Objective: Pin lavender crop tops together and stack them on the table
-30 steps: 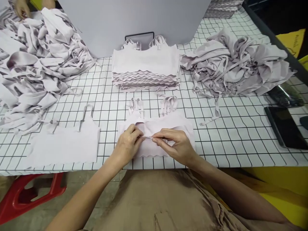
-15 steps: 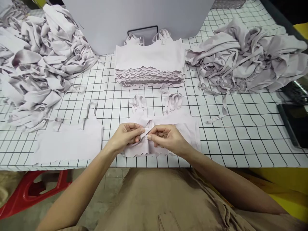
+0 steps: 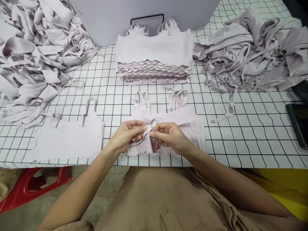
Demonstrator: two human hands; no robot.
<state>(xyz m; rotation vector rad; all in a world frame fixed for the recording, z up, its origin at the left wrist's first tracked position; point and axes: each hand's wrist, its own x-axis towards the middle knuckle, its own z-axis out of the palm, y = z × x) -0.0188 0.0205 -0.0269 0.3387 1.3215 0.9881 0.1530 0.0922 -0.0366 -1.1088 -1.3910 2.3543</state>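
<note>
A pale pinkish-grey camisole top (image 3: 192,131) lies flat before me near the table's front edge, its looped straps (image 3: 178,100) pointing away. My left hand (image 3: 130,134) is closed in a pinch on the top's fabric at the middle, where the cloth is drawn up into folds. Right beside it, my right hand (image 3: 169,136) pinches the same spot between thumb and forefinger. The small detail between the fingertips is mostly hidden. Another camisole (image 3: 69,139) lies spread out to the left, touched by neither hand.
Behind the work stands a neat stack of camisoles (image 3: 154,51), against a grey panel (image 3: 149,11) with a black wire handle. Loose garment heaps (image 3: 36,57) lie left and right (image 3: 252,54). A dark phone (image 3: 298,125) is at the right edge; a red stool (image 3: 36,186) stands below the table.
Both hands have gone from holding the cloth stretched low between them to pinching it close together, with the fabric gathered upward. The view has shifted slightly.
</note>
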